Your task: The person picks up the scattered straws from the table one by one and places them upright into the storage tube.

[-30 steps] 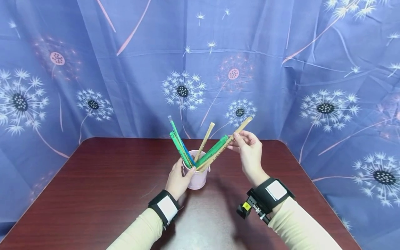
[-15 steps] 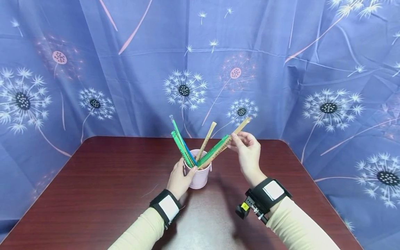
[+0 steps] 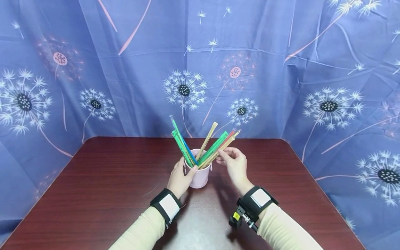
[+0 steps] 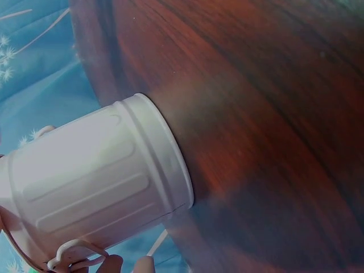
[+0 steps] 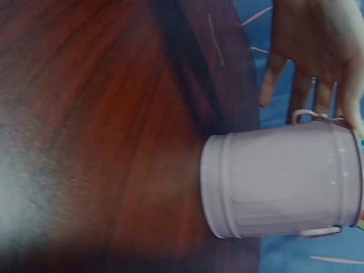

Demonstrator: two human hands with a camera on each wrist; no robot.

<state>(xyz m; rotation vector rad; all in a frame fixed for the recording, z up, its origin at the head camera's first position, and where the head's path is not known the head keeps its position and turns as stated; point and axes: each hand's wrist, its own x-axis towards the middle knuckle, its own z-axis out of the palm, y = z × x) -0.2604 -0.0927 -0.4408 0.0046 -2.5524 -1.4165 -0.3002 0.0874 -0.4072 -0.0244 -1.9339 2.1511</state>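
Observation:
A small pale pink pail with side handles stands upright on the table. My left hand grips its left side, thumb at the near rim. Several long, thin wrapped sticks lean out of it. On the right, my right hand pinches a tan stick with dark print, its lower end in the pail. Beside that stick are a green stick and a red one. In the right wrist view, the left hand's fingers reach to the pail's handle. The sticks' lower ends are hidden inside.
Another tan stick leans at the pail's back. Green and blue sticks lean left. The dark red-brown wooden table ends at a blue dandelion-print curtain behind and on both sides.
My right hand has moved down and left, and the tan stick has sunk deeper into the pail. The red stick's tip now shows behind it. My left hand stays at the pail.

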